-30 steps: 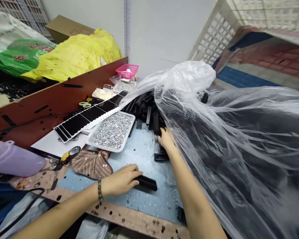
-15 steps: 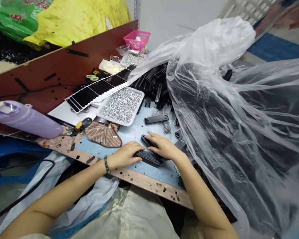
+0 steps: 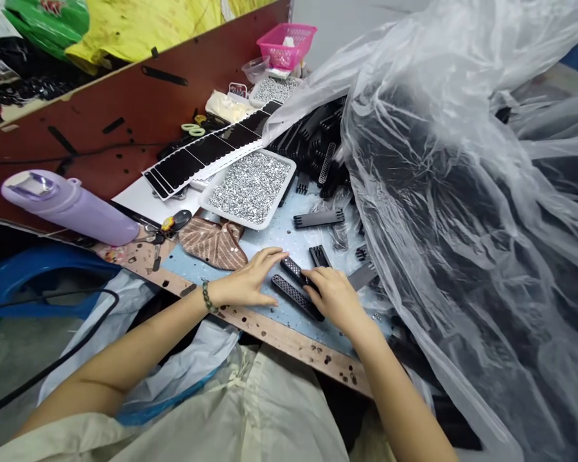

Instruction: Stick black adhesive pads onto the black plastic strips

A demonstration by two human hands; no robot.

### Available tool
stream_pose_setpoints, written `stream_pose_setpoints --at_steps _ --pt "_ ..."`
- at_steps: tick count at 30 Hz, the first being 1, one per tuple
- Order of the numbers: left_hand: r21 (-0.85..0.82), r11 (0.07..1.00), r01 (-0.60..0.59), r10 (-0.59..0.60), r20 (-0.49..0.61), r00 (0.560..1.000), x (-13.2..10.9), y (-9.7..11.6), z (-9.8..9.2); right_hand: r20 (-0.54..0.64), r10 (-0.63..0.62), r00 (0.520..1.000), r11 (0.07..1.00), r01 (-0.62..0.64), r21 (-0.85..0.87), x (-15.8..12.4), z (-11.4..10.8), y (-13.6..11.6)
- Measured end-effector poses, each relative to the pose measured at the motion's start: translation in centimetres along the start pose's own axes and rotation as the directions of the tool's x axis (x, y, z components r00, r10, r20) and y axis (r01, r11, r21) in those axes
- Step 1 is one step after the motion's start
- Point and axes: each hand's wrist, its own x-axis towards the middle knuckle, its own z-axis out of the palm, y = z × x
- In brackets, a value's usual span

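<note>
Two black perforated comb strips lie side by side on the light blue mat (image 3: 279, 240) near the table's front edge: the nearer strip (image 3: 295, 296) and the farther strip (image 3: 293, 268). My left hand (image 3: 250, 284) rests flat, fingers stretched out, touching the left ends of the strips. My right hand (image 3: 334, 296) lies over their right ends, fingers curled down on them. More black combs (image 3: 318, 219) are scattered just behind, spilling from a large clear plastic bag (image 3: 462, 212) full of black parts on the right.
A white tray of silver rhinestones (image 3: 250, 189) sits behind my hands, with a brown leaf-shaped pad (image 3: 212, 242) beside it. A purple bottle (image 3: 65, 205), scissors (image 3: 161, 230), black strips on white card (image 3: 207, 151), a pink basket (image 3: 286, 43) and a red-brown board (image 3: 125, 122) lie left and behind.
My right hand pulled back from the bag opening to the front of the mat, bringing a comb beside the one under my left hand. The view tipped downward.
</note>
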Motion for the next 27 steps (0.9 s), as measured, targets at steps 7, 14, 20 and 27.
stream_pose_setpoints --at_steps 7,14,20,27 --pt "0.033 0.998 -0.049 0.049 0.019 0.999 0.7 -0.6 1.3 -0.163 0.144 0.976 0.978 -0.115 0.176 -1.5 0.0 1.8" --pt "-0.028 0.999 0.023 -0.023 -0.015 1.000 -1.0 -0.5 0.3 -0.266 0.248 0.932 0.962 -0.269 -0.044 -0.6 0.6 2.7" --pt "0.015 0.999 0.041 -0.040 -0.098 0.994 -3.7 0.0 0.9 -0.226 0.236 0.945 0.961 -0.262 -0.091 0.0 0.4 3.6" --pt "0.026 0.997 0.068 -0.056 -0.334 0.941 -10.5 2.9 2.4 -0.374 -0.017 0.927 0.989 0.071 0.131 -0.8 -0.1 2.5"
